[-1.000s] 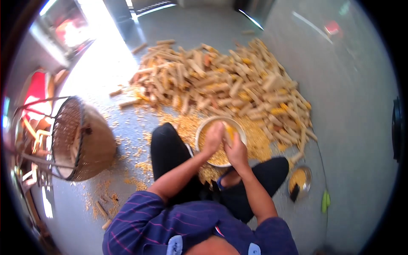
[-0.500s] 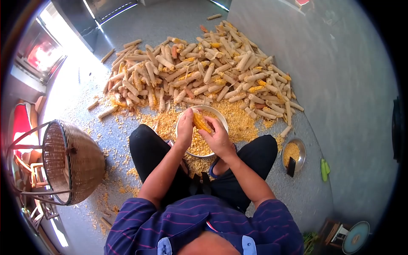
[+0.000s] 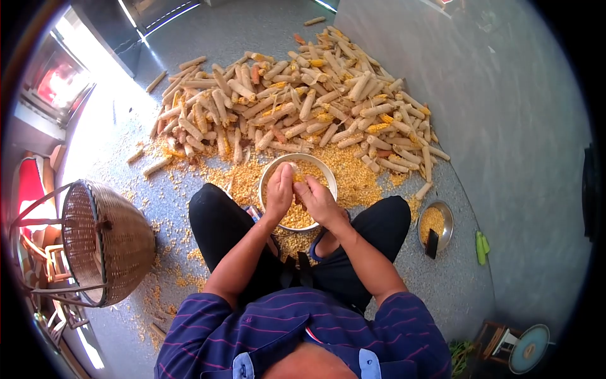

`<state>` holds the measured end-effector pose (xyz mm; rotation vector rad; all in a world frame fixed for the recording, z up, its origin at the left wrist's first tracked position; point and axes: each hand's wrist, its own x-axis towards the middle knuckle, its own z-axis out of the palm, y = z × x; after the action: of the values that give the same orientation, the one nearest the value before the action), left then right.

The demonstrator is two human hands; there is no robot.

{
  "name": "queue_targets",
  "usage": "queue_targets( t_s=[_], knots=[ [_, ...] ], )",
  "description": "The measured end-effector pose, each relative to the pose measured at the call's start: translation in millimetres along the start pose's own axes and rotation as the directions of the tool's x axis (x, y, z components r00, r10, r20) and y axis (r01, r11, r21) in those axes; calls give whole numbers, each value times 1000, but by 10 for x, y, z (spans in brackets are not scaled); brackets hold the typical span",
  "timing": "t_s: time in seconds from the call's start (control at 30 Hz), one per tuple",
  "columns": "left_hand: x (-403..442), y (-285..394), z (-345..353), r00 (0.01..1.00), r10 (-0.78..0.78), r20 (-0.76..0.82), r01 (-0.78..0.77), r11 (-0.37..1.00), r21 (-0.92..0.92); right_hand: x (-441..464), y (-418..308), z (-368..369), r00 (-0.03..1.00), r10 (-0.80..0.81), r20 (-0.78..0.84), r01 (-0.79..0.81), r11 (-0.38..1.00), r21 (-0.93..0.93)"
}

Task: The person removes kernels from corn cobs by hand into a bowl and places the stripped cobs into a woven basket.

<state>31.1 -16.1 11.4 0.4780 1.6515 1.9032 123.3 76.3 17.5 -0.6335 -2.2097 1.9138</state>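
Both hands are closed around an ear of corn [image 3: 298, 179], mostly covered by the fingers, with a bit of yellow showing between them. My left hand [image 3: 278, 193] grips it from the left. From the right, my right hand [image 3: 317, 201] wraps it with the thumb side inward. Under the hands, between my feet, stands a white-rimmed basin [image 3: 331, 177] holding loose yellow kernels [image 3: 297, 218]. More kernels lie scattered on the floor around the basin.
Beyond the basin spreads a large heap of mostly stripped corn cobs [image 3: 303, 101]. A wicker basket [image 3: 126, 243] lies at left. At right are a metal bowl [image 3: 447, 221] of kernels with a dark object leaning in it, green vegetables [image 3: 481, 247] and a round-topped scale-like device [image 3: 529, 349].
My hands have closed further over the ear of corn, which is now more hidden and sits slightly lower between them. The view has shifted slightly.
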Motion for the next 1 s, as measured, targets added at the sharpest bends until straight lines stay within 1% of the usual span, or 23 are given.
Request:
queue_targets(
  t_s=[0.03, 0.07, 0.1, 0.13, 0.17, 0.2, 0.23, 0.27, 0.33, 0.43, 0.47, 0.53, 0.57, 0.6, 0.63, 0.67, 0.73, 0.77, 0.83, 0.87, 0.93, 0.97, 1.0],
  knots=[
    [28, -62, -6, 989, 139, -53, -131, 981, 142, -17, -22, -8, 999, -22, -32, 18, 991, -135],
    [37, -122, -22, 956, 282, -85, -247, 926, 286, -38, -36, -16, 999, -20, -35, 15, 991, -134],
    [23, -180, -47, 966, 243, -92, -202, 924, 325, -49, -52, -29, 998, 60, -8, -60, 997, -55],
    [12, -165, -36, 966, 243, -90, -202, 924, 324, -50, -59, -40, 991, 135, 25, -135, 991, 23],
    [-9, -147, -24, 971, 217, -103, -177, 936, 306, -52, -52, -46, 990, 136, 23, -137, 990, 24],
    [-27, -138, -13, 975, 191, -114, -152, 946, 286, -52, -39, -52, 987, 151, 61, -156, 984, 87],
    [-24, -154, -13, 975, 190, -113, -152, 946, 286, -52, -21, -58, 982, 163, 100, -177, 973, 147],
    [-11, -174, -17, 970, 213, -120, -166, 934, 318, -49, 35, -44, 982, 164, 99, -177, 973, 147],
    [-4, -190, -10, 963, 237, -126, -181, 919, 349, -32, 129, 6, 990, 5, -140, -10, 999, -39],
    [17, -211, -7, 961, 227, -159, -162, 925, 343, -25, 134, 3, 988, 8, -155, -11, 1000, -22],
    [42, -253, -18, 956, 243, -165, -168, 913, 371, -15, 119, 7, 988, 5, -155, -9, 1000, -23],
    [54, -240, -20, 951, 257, -172, -172, 901, 398, 11, 96, 11, 984, -61, -167, 60, 998, -10],
    [35, -183, -15, 948, 283, -143, -190, 867, 460, 30, 107, 4, 985, -59, -165, 58, 998, -11],
    [16, -144, -10, 946, 303, -110, -205, 829, 520, 52, 127, -3, 991, -76, -112, 76, 997, -1],
    [12, -143, -12, 948, 299, -108, -202, 830, 520, 59, 122, -7, 994, -93, -63, 94, 996, 11],
    [21, -140, -15, 947, 305, -102, -212, 830, 516, 58, 114, -16, 994, -90, -64, 91, 996, 12],
    [2, -167, -37, 947, 306, -96, -216, 830, 513, 30, 84, -30, 993, -116, -38, 108, 978, -176],
    [8, -186, -54, 959, 272, -74, -192, 822, 536, 37, 54, -41, 992, -116, -38, 108, 979, -175],
    [9, -194, -60, 971, 236, -47, -170, 811, 560, 33, 19, -62, 999, 37, 25, -30, 976, -216],
    [8, -174, -54, 976, 212, -51, -147, 815, 561, 35, 103, -37, 999, 38, 22, -32, 976, -214],
    [29, -201, -40, 980, 190, -52, -128, 817, 563, 76, 384, 63, 989, -25, -145, 22, 1000, -21],
    [58, -259, -31, 979, 190, -73, -139, 887, 440, 78, 460, 91, 988, -28, -149, 26, 999, -20],
    [88, -312, -29, 977, 188, -95, -151, 939, 308, 76, 531, 115, 989, 26, -146, -1, 985, 170]
  ],
)
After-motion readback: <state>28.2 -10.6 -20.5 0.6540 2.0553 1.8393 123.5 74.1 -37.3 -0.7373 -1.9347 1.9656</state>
